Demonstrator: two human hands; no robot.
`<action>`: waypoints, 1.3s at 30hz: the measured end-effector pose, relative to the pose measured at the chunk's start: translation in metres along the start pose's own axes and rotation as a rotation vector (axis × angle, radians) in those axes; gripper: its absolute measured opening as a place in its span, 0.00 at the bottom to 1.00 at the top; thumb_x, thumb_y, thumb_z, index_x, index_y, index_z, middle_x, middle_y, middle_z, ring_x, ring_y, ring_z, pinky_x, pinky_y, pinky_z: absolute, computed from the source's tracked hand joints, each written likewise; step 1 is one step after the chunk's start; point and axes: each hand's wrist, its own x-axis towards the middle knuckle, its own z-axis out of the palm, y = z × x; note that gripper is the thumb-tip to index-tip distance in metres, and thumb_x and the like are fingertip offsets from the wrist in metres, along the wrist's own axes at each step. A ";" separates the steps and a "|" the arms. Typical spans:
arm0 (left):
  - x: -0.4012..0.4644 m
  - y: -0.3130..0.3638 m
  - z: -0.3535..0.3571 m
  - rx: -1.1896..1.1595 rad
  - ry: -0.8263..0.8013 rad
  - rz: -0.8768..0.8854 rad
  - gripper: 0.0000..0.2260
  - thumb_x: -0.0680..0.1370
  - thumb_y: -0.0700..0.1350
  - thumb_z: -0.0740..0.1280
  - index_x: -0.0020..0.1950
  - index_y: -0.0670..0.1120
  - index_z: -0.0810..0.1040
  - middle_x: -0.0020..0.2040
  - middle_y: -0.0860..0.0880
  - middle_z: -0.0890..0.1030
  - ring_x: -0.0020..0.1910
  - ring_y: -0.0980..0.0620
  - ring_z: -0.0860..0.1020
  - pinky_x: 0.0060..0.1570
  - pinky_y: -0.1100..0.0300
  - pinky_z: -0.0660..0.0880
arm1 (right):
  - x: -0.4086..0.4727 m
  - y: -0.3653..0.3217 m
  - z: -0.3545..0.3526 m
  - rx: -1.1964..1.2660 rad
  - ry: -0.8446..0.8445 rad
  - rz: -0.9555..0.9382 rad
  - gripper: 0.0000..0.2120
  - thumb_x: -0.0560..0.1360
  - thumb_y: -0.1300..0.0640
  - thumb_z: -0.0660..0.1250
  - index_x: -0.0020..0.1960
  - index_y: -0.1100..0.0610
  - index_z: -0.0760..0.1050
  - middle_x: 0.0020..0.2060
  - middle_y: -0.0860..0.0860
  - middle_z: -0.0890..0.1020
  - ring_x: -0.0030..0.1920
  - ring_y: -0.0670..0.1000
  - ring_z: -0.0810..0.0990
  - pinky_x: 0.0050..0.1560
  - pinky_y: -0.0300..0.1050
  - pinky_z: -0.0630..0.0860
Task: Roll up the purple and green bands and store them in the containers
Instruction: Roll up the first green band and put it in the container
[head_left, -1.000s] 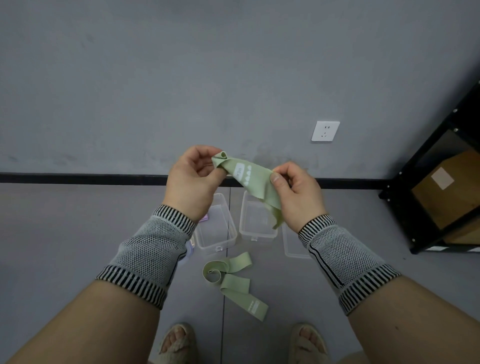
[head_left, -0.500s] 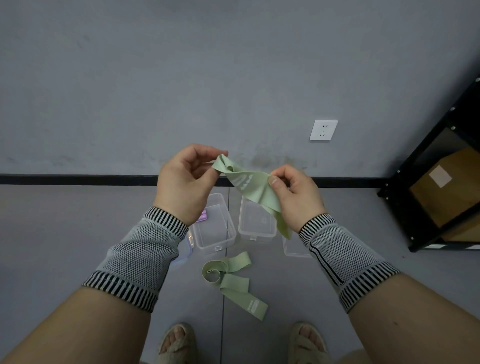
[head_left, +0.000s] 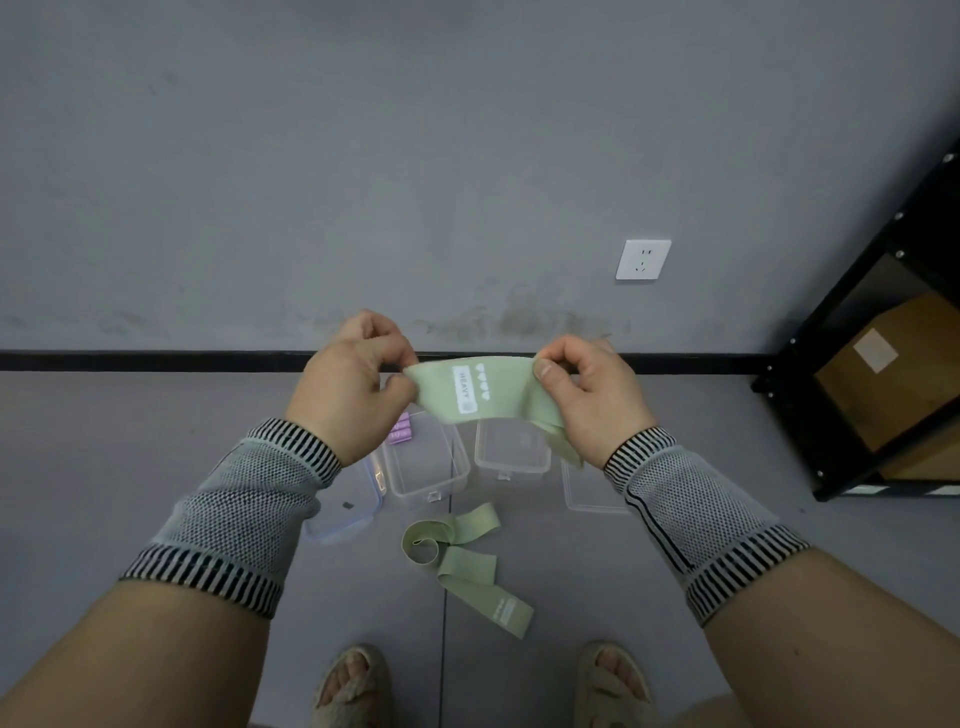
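A grey wall (head_left: 415, 156) fills the upper part of the view and meets the grey floor (head_left: 130, 441) at a black skirting strip (head_left: 156, 360); a black shelf frame (head_left: 852, 395) with a brown cardboard box (head_left: 904, 374) stands at the right, and a white socket plate (head_left: 643, 259) sits on the wall. Both forearms reach in from the bottom, each in a grey mesh wrist sleeve with striped cuffs. The left hand (head_left: 353, 384) pinches one end of a pale green band (head_left: 483, 389) between its thumb and curled fingers, and the right hand (head_left: 592, 395) pinches the other end the same way, so the band spans flat between them in the air, above the containers. It bears a white label reading HEAVY beside a row of small white marks, and its tail hangs down under the right palm. On the floor below stand two clear open containers side by side: the left container (head_left: 426, 462), with a purple band (head_left: 400, 431) at its far corner, and the right container (head_left: 511, 449). A clear lid (head_left: 345, 512) lies left of them and another lid (head_left: 592, 491) right. Nearer the sandalled feet, a second green band (head_left: 462, 564) lies loosely looped on the floor.
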 end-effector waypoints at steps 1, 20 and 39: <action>0.000 0.002 0.002 -0.054 -0.018 -0.045 0.11 0.73 0.38 0.65 0.34 0.52 0.72 0.44 0.55 0.72 0.39 0.56 0.73 0.39 0.64 0.67 | -0.001 -0.001 0.002 -0.007 -0.004 0.000 0.11 0.76 0.55 0.64 0.37 0.43 0.71 0.41 0.46 0.71 0.40 0.41 0.71 0.47 0.38 0.65; 0.010 0.016 0.010 -0.707 0.177 -0.443 0.05 0.74 0.39 0.70 0.44 0.48 0.79 0.31 0.54 0.82 0.31 0.62 0.80 0.29 0.72 0.70 | 0.006 0.005 0.004 0.015 0.043 0.086 0.12 0.75 0.55 0.64 0.34 0.45 0.71 0.44 0.54 0.77 0.38 0.46 0.72 0.45 0.41 0.66; 0.007 0.049 0.034 -1.050 -0.067 -0.557 0.03 0.77 0.39 0.66 0.44 0.40 0.76 0.44 0.40 0.84 0.43 0.49 0.83 0.37 0.62 0.78 | -0.010 -0.026 0.016 -0.109 0.015 -0.205 0.10 0.69 0.53 0.73 0.49 0.51 0.77 0.40 0.36 0.74 0.50 0.43 0.75 0.52 0.36 0.70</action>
